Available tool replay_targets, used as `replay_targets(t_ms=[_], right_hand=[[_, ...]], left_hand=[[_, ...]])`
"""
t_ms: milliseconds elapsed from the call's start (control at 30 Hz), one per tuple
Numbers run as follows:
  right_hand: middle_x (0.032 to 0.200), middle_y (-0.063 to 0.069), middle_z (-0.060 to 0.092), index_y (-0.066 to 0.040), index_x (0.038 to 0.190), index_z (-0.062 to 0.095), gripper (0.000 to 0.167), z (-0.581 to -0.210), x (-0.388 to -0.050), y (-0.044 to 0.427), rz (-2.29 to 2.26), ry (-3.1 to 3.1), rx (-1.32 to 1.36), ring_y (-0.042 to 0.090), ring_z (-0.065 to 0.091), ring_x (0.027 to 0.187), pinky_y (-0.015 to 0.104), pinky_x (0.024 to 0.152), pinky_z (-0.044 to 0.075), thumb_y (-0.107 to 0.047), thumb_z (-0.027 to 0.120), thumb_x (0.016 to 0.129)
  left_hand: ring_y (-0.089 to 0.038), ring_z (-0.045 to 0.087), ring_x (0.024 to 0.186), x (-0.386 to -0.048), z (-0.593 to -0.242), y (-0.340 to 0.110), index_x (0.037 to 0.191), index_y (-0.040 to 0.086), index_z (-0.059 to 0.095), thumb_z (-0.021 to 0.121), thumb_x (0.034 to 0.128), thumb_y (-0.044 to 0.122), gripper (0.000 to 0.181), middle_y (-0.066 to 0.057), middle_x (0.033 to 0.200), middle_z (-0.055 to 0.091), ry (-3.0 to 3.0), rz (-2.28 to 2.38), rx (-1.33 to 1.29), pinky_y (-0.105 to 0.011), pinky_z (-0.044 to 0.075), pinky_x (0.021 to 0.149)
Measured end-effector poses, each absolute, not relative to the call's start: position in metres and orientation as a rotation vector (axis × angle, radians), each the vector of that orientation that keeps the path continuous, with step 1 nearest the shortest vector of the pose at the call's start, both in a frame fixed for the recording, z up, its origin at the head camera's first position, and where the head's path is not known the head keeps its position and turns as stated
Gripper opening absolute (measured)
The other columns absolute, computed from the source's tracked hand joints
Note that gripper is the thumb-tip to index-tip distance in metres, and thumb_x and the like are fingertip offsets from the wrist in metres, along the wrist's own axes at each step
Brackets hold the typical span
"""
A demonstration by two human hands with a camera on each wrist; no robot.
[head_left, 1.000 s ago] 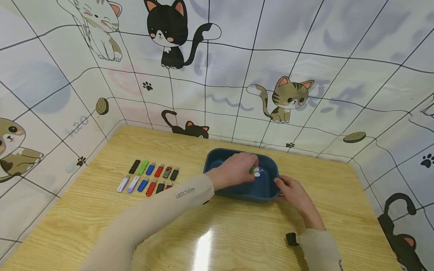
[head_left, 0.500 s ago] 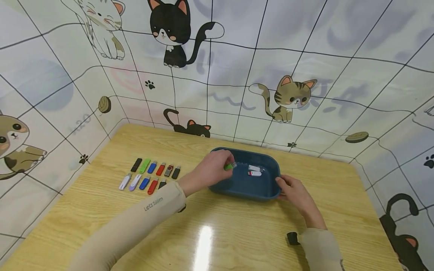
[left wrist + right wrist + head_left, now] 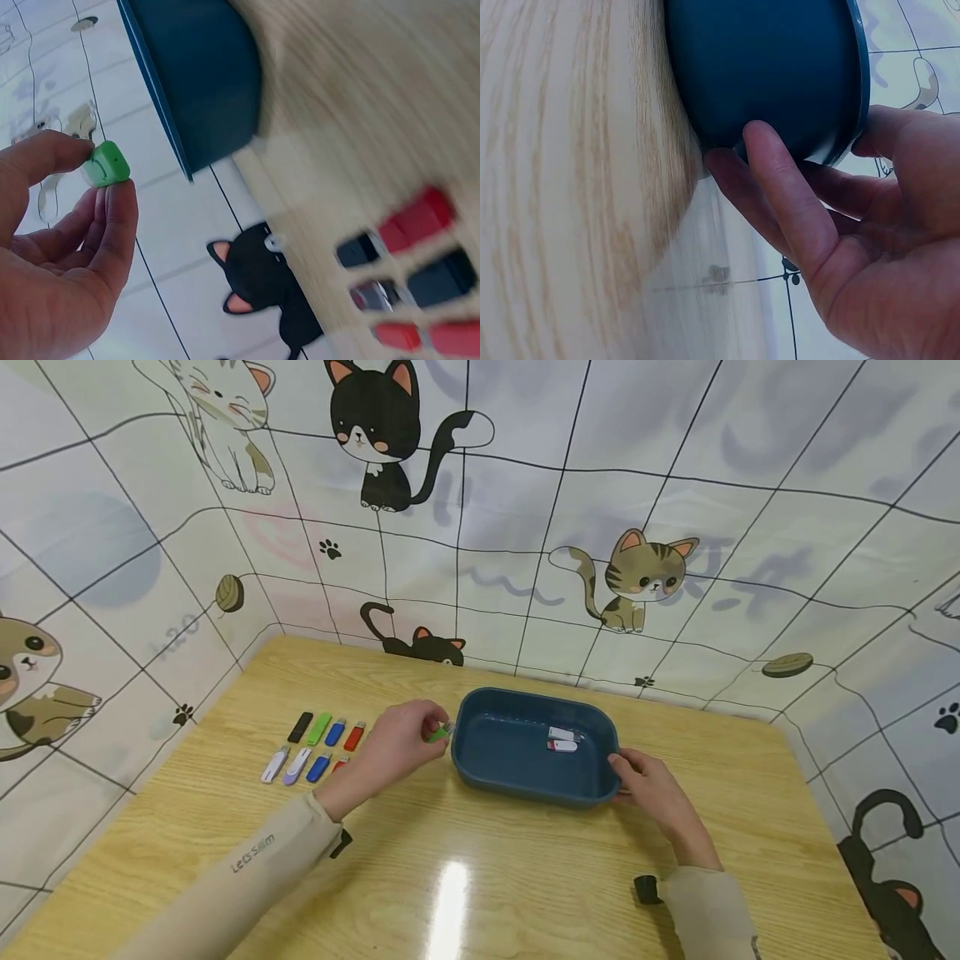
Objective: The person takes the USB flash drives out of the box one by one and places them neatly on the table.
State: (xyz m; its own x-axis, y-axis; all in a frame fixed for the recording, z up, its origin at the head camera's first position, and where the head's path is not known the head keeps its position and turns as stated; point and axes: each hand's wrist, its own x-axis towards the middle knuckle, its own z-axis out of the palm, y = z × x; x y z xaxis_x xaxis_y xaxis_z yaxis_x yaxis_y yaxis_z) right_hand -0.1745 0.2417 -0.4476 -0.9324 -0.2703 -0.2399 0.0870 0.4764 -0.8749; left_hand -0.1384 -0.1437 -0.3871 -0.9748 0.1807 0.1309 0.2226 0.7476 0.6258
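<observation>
My left hand pinches a green USB stick between thumb and fingers, just left of a dark blue plastic tub in the head view. Inside the tub lie two USB sticks, a white one and a white-and-red one. At the tub's right end my right hand holds it, thumb at the rim and fingers against the outer wall. Two rows of USB sticks lie at the left, among them black, bright green and blue. My left hand hides the rows' right end.
Everything rests on a wooden table with a bright light reflection near its front. Cat-patterned wall covering rises at the back and sides. In the left wrist view, red and dark sticks lie near the tub.
My left hand has drawn the green USB stick out from over the tub and leftward past its rim. The two white sticks inside are now uncovered. My right hand stays put.
</observation>
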Motion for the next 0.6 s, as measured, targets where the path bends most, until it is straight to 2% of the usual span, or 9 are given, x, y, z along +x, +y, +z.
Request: replay_targets(t_ms=[300, 600], right_hand=[[0.145, 0.034, 0.05, 0.011, 0.154, 0.036, 0.061, -0.447, -0.176, 0.243, -1.432, 2.393, -0.153, 0.04, 0.062, 0.123, 0.039, 0.09, 0.058, -0.034, 0.045, 0.112], [0.146, 0.035, 0.049, 0.011, 0.154, 0.035, 0.061, -0.448, -0.175, 0.241, -1.429, 2.394, -0.158, 0.041, 0.061, 0.124, 0.039, 0.09, 0.059, -0.032, 0.045, 0.113]], left_hand=[[-0.013, 0.061, 0.079, -0.112, -0.396, -0.185, 0.105, 0.004, 0.071, 0.075, 0.0899, 0.011, 0.017, 0.0, 0.088, 0.067, -2.919, -0.972, -0.199, -0.034, 0.052, 0.07], [-0.009, 0.054, 0.068, -0.087, -0.411, -0.213, 0.105, 0.005, 0.071, 0.075, 0.0875, 0.006, 0.018, 0.005, 0.078, 0.062, -2.929, -0.902, -0.223, -0.03, 0.045, 0.062]])
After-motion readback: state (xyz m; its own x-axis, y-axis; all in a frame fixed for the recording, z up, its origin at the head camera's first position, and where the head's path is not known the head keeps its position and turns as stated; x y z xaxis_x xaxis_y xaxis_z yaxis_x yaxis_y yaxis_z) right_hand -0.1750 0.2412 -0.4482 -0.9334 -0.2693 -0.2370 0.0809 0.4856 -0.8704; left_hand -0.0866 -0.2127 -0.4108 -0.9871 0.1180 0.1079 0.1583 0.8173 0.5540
